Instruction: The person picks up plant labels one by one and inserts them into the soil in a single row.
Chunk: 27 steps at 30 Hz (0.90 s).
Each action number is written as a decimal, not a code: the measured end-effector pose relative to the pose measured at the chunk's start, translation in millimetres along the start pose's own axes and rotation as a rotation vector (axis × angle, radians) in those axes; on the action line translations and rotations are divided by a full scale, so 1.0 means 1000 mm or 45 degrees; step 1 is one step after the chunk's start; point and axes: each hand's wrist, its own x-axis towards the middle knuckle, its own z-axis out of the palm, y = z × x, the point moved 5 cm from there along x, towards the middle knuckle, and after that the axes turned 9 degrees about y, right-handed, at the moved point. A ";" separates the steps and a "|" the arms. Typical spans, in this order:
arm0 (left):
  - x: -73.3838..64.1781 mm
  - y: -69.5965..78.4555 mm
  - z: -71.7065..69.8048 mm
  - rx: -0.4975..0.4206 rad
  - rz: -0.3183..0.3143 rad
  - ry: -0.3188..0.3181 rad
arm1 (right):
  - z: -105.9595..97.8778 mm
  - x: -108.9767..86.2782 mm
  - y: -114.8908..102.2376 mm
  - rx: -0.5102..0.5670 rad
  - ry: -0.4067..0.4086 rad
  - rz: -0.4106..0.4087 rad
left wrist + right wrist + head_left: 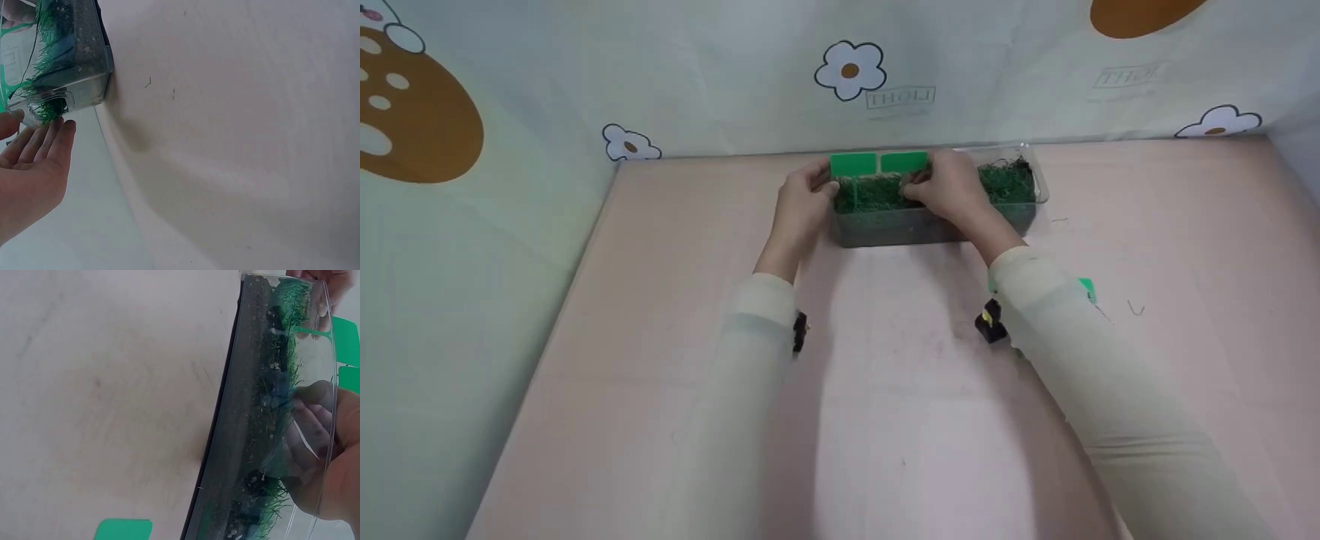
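A long clear plastic box (900, 227) holds dark soil and short green grass (877, 193). Two flat green plant labels stand side by side over its left part, a left label (853, 164) and a right label (904, 161). My left hand (801, 201) is at the box's left end; in the left wrist view its fingers (59, 146) are fairly straight, their tips at the end wall. My right hand (952, 187) reaches over the front rim, thumb and fingers bent together at the grass, pinching below the right label. The clear wall shows these fingers (309, 422) in the right wrist view.
Another green piece (124, 530) lies on the pink tabletop (660, 322), partly hidden by my right sleeve (1110, 405) in the head view. Bits of dark debris (1136, 308) lie to the right. A patterned cloth wall (735, 90) rises just behind the box.
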 end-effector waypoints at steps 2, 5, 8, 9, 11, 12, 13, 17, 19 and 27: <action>0.000 0.000 0.000 -0.001 -0.001 0.001 | 0.000 0.001 0.001 -0.002 -0.010 0.017; 0.000 0.001 0.000 -0.009 -0.003 0.003 | 0.001 0.002 0.001 -0.024 -0.029 0.032; 0.000 0.002 0.000 -0.014 -0.005 -0.001 | 0.002 0.003 0.002 -0.028 -0.057 0.042; 0.000 0.002 0.000 -0.016 -0.007 -0.003 | 0.002 0.003 0.002 -0.025 -0.061 0.041; 0.000 0.002 0.000 -0.014 -0.008 -0.005 | 0.002 0.003 0.002 -0.013 -0.070 0.046; 0.000 0.002 0.000 -0.012 -0.011 -0.007 | 0.002 0.003 0.002 -0.006 -0.074 0.051; 0.000 0.001 -0.001 -0.011 -0.013 -0.006 | 0.002 0.004 0.002 -0.001 -0.077 0.053; 0.000 0.001 -0.001 -0.012 0.000 0.001 | 0.001 0.004 0.002 0.002 -0.073 0.056; -0.001 0.001 -0.001 -0.014 0.007 0.000 | 0.002 0.004 0.002 0.008 -0.071 0.056; -0.002 0.001 0.000 -0.036 0.013 0.002 | 0.001 0.004 0.003 0.051 -0.094 0.055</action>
